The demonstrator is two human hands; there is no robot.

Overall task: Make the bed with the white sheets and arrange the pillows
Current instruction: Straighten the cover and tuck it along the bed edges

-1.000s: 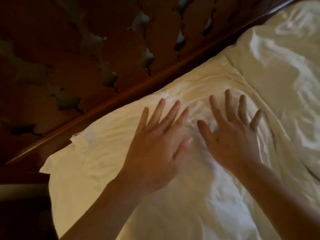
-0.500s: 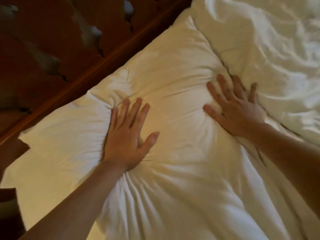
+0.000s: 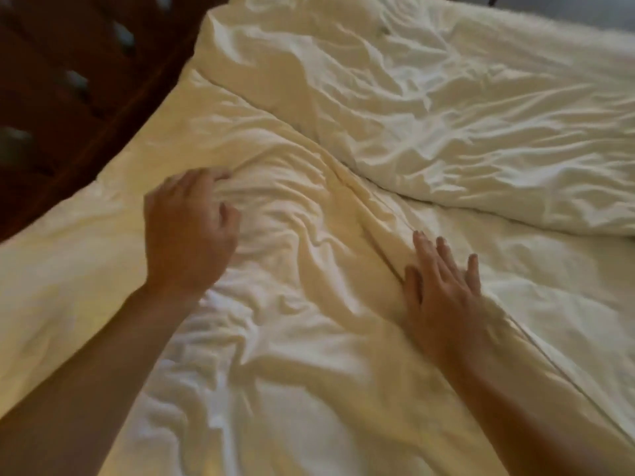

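Fingers (image 3: 210,176) of the left hand (image 3: 187,235) curl into the white pillow (image 3: 292,321), bunching its cover. Right hand (image 3: 443,293) lies flat, fingers straight, on the pillow's edge beside the rumpled duvet (image 3: 464,115). Pillow lies along the wooden headboard (image 3: 68,80).

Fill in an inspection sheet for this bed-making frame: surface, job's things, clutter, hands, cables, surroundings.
Surface: white sheet, lightly creased.
Job's things: pillow heavily wrinkled, lying beside the headboard; duvet rumpled beyond it.
Clutter: nothing seen.
Hands: left hand grips bunched pillow fabric with curled fingers; right hand lies flat with straight fingers at the pillow's right edge.
Cables: nothing seen.
Surroundings: dark wooden headboard at the upper left; dim light.
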